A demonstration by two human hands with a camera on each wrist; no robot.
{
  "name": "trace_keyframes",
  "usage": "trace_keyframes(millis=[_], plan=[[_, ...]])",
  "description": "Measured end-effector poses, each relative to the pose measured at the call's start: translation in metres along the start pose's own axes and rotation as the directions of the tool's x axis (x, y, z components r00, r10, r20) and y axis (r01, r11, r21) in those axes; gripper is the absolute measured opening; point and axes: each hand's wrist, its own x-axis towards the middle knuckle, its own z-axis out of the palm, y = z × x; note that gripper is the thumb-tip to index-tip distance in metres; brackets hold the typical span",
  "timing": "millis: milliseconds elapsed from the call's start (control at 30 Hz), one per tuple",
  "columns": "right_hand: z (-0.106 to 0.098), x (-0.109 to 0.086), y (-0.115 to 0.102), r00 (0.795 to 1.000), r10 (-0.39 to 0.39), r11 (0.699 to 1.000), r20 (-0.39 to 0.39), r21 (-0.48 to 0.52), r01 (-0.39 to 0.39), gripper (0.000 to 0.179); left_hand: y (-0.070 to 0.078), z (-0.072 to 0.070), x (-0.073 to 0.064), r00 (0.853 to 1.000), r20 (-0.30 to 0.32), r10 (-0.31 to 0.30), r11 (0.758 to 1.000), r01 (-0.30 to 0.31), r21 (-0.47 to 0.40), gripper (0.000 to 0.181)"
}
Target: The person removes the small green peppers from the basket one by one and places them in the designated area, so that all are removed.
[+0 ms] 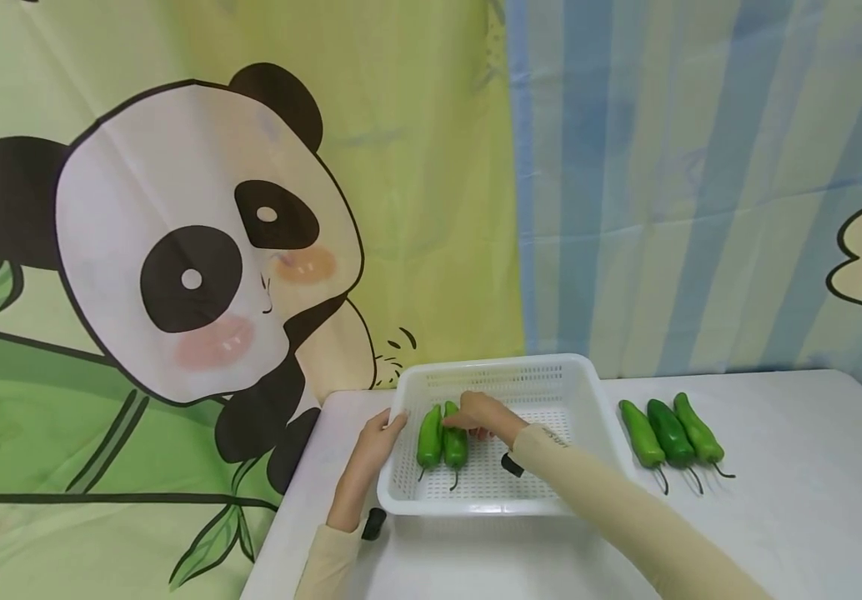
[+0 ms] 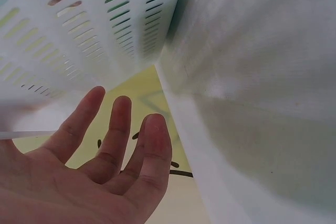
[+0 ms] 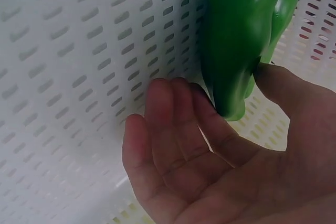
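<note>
- Your right hand (image 1: 482, 414) pinches the green pepper (image 1: 456, 450) between thumb and forefinger, inside the white basket (image 1: 491, 507)!
- A second pepper (image 1: 429, 440) lies just beside it.
- Your left hand (image 1: 373, 446), fingers loose, is at the basket's left rim.
- Three more peppers (image 1: 669, 433) lie right, on the desk (image 1: 791, 467).

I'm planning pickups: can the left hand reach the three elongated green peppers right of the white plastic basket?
Probably not directly: the basket and beige-sleeved right arm lie between the left hand and those peppers.
</note>
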Motion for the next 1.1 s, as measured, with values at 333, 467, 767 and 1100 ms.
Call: trace_keyframes(millis=[333,467,767,1100], plan=[[-0.001,0.012,0.013,0.996,0.047,0.989,0.079,0.135,-0.057,0.036,0.001,0.000,0.000,1.000,-0.003,-0.002,1.000,0.002,0.003,0.053],[-0.008,0.008,0.018,0.992,0.042,0.983,0.121,0.173,-0.062,0.036,0.002,0.000,0.000,1.000,-0.005,-0.011,1.000,0.011,0.003,0.053],[-0.021,-0.008,0.023,0.976,0.016,0.966,0.217,0.250,-0.071,0.042,0.001,0.000,0.001,1.000,-0.011,-0.011,1.000,0.011,0.016,0.053],[-0.031,-0.012,0.029,0.967,-0.011,0.955,0.256,0.289,-0.066,0.043,0.000,0.001,0.002,1.000,-0.011,-0.010,1.000,0.011,0.015,0.056]])
